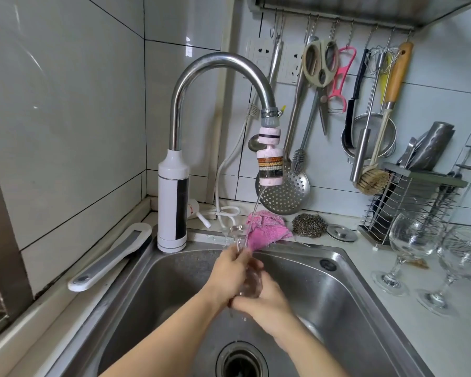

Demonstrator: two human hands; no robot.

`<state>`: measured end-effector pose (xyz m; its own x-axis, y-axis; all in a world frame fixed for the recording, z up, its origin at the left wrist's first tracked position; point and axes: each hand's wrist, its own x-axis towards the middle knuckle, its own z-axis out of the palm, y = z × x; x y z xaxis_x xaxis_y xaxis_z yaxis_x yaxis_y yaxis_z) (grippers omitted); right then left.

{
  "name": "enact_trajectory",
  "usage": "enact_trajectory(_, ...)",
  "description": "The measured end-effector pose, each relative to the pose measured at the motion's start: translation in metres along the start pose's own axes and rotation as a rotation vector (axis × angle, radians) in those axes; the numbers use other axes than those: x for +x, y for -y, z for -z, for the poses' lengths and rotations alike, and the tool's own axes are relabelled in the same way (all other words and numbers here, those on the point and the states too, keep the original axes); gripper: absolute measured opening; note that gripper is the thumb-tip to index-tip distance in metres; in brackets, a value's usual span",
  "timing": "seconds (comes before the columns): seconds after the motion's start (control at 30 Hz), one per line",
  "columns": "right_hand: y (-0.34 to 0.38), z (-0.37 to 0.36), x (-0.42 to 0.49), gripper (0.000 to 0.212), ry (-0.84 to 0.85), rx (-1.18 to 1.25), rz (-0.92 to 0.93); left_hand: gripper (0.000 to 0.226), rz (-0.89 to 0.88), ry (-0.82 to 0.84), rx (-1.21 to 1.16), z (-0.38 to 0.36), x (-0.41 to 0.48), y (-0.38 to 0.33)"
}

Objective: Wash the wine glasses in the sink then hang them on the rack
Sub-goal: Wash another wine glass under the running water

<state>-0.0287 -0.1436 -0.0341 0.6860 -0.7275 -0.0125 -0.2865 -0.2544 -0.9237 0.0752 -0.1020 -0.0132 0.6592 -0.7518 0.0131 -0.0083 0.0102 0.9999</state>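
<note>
Under tap (220,59) (running), hands (230,270) (263,300) grip glass (253,282).

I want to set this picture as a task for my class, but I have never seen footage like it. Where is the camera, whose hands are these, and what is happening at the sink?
There is no machine here. A person wears a wide-angle camera on the head, so the single picture looks down at their own hands. The left hand and right hand both hold a wine glass over the sink, under water running from the tap. A second glass and a third glass stand upright on the counter at the right. A pink cloth and a scourer lie behind the sink. Utensils hang on the wall.
</note>
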Motion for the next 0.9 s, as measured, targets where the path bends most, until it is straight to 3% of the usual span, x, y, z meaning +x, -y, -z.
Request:
enact_trajectory(0.1, 0.000, 0.004, 0.003, 0.071, -0.120, -0.076, -0.002, 0.032, 0.015, 0.101, 0.082, -0.002, -0.005, 0.003)
enact_trajectory(0.17, -0.004, 0.007, 0.004, 0.068, -0.114, -0.133, -0.002, 0.029, 0.016, 0.142, 0.120, -0.003, -0.006, 0.005)
enact_trajectory(0.27, -0.009, 0.012, 0.003, 0.064, -0.018, -0.158, -0.006, 0.026, -0.086, -0.011, 0.297, -0.005, -0.003, 0.009)
enact_trajectory(0.4, -0.011, 0.009, -0.003, 0.096, 0.199, -0.172, -0.039, 0.035, -0.101, -0.081, 0.214, -0.006, -0.005, 0.003)
enact_trajectory(0.47, -0.010, 0.006, -0.003, 0.097, 0.152, -0.155, -0.008, 0.030, -0.119, -0.098, 0.183, -0.005, -0.004, 0.001)
enact_trajectory(0.57, -0.004, 0.006, 0.001, 0.078, -0.058, -0.148, 0.034, 0.027, -0.083, -0.011, 0.202, -0.006, -0.004, 0.001)
enact_trajectory(0.63, -0.004, 0.009, 0.002, 0.070, -0.100, -0.185, 0.023, 0.027, -0.049, 0.046, 0.271, -0.008, -0.006, 0.006)
enact_trajectory(0.77, -0.008, 0.011, 0.000, 0.078, -0.010, -0.265, 0.013, 0.025, -0.096, -0.021, 0.306, -0.007, -0.006, 0.008)
enact_trajectory(0.9, -0.008, 0.004, -0.002, 0.105, 0.182, -0.236, -0.018, 0.034, 0.004, -0.117, 0.028, -0.006, -0.001, -0.001)
